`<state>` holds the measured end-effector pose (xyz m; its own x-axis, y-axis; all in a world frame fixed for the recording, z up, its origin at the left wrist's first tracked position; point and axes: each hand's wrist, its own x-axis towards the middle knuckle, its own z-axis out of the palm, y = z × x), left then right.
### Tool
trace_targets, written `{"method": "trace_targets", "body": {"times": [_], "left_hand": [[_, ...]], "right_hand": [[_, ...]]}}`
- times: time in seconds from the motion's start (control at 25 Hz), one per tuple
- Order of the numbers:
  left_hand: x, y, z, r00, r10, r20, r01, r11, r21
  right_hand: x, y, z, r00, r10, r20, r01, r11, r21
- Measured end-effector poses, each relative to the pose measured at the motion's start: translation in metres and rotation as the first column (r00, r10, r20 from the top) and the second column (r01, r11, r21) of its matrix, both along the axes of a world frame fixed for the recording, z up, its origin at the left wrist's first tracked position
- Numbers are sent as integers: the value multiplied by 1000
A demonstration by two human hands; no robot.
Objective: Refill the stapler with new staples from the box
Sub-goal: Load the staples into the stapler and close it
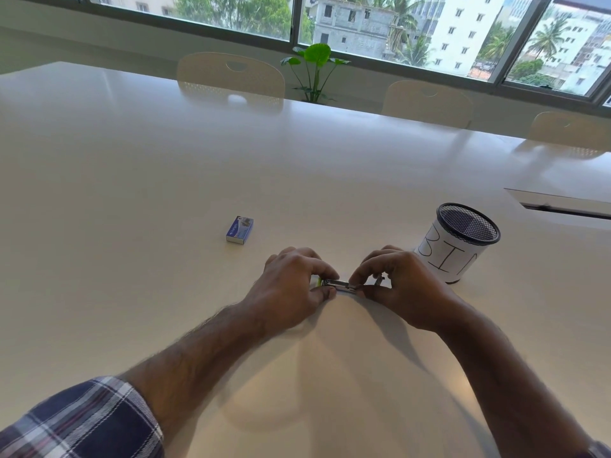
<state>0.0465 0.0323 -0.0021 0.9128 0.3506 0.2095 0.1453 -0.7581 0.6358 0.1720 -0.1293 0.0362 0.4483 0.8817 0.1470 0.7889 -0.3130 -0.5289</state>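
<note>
Both hands, left hand point(294, 282) and right hand point(398, 285), pinch the stapler point(340, 285) mid-table point(132, 193), far from every edge. The staple box point(240, 229) lies far-left; a mesh cup point(458, 242) marked "BIN" stands right.

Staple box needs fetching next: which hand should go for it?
Left. The left hand is on the same side as the staple box; the right hand, near the mesh bin, would have to cross over the stapler both hold.

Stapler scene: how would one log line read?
both hands grip stapler | staple box closed, apart on table | refill not yet begun
</note>
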Motion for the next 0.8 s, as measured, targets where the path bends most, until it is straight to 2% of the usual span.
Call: {"method": "trace_targets", "body": {"times": [0.24,0.52,0.64,0.8], "left_hand": [[0,1,-1,1000,1,10,-1,1000,7],[1,1,-3,1000,14,16,-14,1000,15],[1,1,-3,1000,15,17,-15,1000,13],[1,1,-3,1000,13,22,-13,1000,16]], "right_hand": [[4,-2,-1,1000,-20,-16,20,1000,11],[1,5,-5,996,-63,57,63,998,6],[-1,6,-5,998,-23,64,23,1000,3],[-1,4,-2,987,57,153,-50,997,-52]]}}
